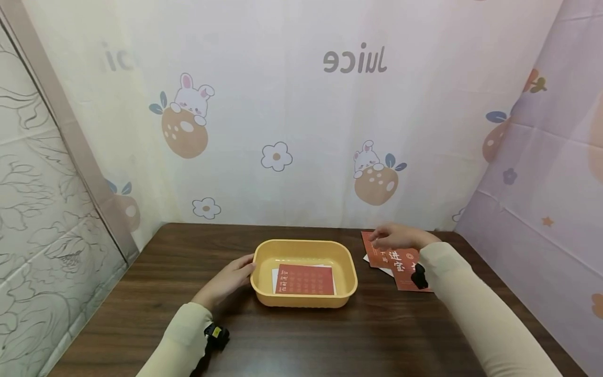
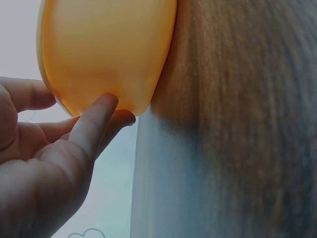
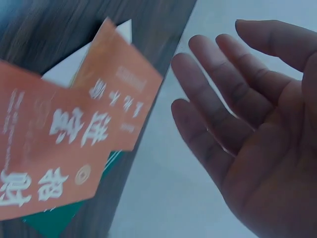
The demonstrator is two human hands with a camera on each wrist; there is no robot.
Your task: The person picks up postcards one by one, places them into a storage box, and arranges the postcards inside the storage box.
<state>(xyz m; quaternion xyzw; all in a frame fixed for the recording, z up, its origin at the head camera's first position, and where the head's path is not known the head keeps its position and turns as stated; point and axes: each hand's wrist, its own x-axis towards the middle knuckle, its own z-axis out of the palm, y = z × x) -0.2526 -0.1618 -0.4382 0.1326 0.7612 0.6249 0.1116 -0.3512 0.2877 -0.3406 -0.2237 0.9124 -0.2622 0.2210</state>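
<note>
A yellow plastic basin (image 1: 306,302) stands on the wooden table. My left hand (image 1: 231,280) holds it by its left side; in the left wrist view, the fingertips (image 2: 106,103) lie against its outer wall and another finger reaches its rim. Inside the basin lies a red card (image 1: 306,280) with pale writing, over a white one. My right hand (image 1: 398,236) is above a loose pile of red cards (image 1: 398,264) with white characters. In the right wrist view its fingers are spread, slightly bent and hold nothing; a green card (image 3: 52,218) shows under the red ones.
The dark wooden table (image 1: 301,340) reaches back to a patterned curtain (image 1: 301,131). More curtain hangs along the left and right sides. A white card edge (image 1: 386,271) pokes out from under the red pile.
</note>
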